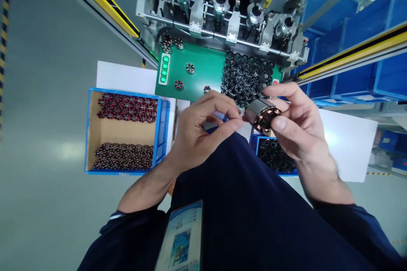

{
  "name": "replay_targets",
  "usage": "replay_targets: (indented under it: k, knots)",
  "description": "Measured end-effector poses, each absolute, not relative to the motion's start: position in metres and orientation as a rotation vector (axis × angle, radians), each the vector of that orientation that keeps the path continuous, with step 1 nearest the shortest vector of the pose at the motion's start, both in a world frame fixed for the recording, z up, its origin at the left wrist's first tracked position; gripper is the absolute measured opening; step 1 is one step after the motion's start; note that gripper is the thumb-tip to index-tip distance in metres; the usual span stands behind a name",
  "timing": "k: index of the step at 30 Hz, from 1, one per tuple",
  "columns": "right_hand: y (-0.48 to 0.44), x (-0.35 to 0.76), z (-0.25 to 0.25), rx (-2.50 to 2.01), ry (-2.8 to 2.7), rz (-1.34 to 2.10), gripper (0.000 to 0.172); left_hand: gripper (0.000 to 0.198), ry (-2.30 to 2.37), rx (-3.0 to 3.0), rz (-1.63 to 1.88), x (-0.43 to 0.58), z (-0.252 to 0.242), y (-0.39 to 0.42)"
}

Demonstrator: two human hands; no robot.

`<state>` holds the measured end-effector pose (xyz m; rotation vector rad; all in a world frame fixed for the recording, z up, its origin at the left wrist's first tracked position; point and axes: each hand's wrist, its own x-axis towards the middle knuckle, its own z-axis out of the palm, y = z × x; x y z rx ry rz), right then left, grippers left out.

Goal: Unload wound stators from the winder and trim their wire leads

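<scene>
My right hand [297, 120] is closed round a metal motor stator [263, 114] with copper windings, its open end tilted toward me. My left hand [203, 129] is pinched, thumb against fingertips, right next to the stator's left side; what it pinches is too small to make out. Both hands hover above my dark blue lap, in front of a green work plate [206, 67]. A heap of black ring parts [244, 76] lies on the plate just behind my hands. Single stators [190, 67] sit on the plate.
A blue bin [160, 135] at the left holds two rows of copper-wound stators [127, 108]. Another blue bin [276, 156] with black parts sits under my right hand. A machine with several spindles [222, 4] stands behind. Blue shelf bins [359, 51] are at right. A phone [182, 237] rests on my lap.
</scene>
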<state>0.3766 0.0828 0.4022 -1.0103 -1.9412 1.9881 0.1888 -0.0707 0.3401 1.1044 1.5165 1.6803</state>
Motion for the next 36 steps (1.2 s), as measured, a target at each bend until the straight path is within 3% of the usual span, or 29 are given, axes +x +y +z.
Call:
replay_targets:
  k: [4, 9, 13, 21, 22, 25, 26, 30, 36]
  knots:
    - [0.086, 0.386, 0.408, -1.020, -1.969, 2.041, 0.078, 0.015, 1.469, 0.991, 1.582, 0.184, 0.323, -0.072]
    - [0.084, 0.383, 0.411, -0.926, -1.972, 2.136, 0.062, 0.020, 1.412, 1.123, 1.535, 0.179, 0.353, -0.066]
    - [0.084, 0.383, 0.406, -0.892, -1.946, 2.151, 0.060, 0.022, 1.413, 1.171, 1.515, 0.179, 0.366, -0.064]
    - [0.089, 0.392, 0.407, -0.986, -1.877, 2.075, 0.063, 0.019, 1.462, 1.137, 1.450, 0.180, 0.315, -0.072]
    - [0.089, 0.391, 0.407, -0.974, -1.864, 2.083, 0.064, 0.024, 1.509, 1.180, 1.522, 0.181, 0.312, -0.073]
    - [0.090, 0.386, 0.404, -0.838, -1.816, 2.150, 0.065, 0.074, 1.622, 1.526, 1.742, 0.184, 0.321, -0.071]
    - [0.090, 0.383, 0.403, -0.785, -1.799, 2.178, 0.065, 0.082, 1.638, 1.661, 1.748, 0.186, 0.328, -0.071]
    - [0.087, 0.375, 0.401, -0.728, -1.765, 2.264, 0.066, 0.060, 1.753, 1.847, 1.615, 0.198, 0.356, -0.072]
    - [0.085, 0.373, 0.400, -0.689, -1.747, 2.277, 0.065, 0.055, 1.982, 1.740, 1.557, 0.208, 0.366, -0.078]
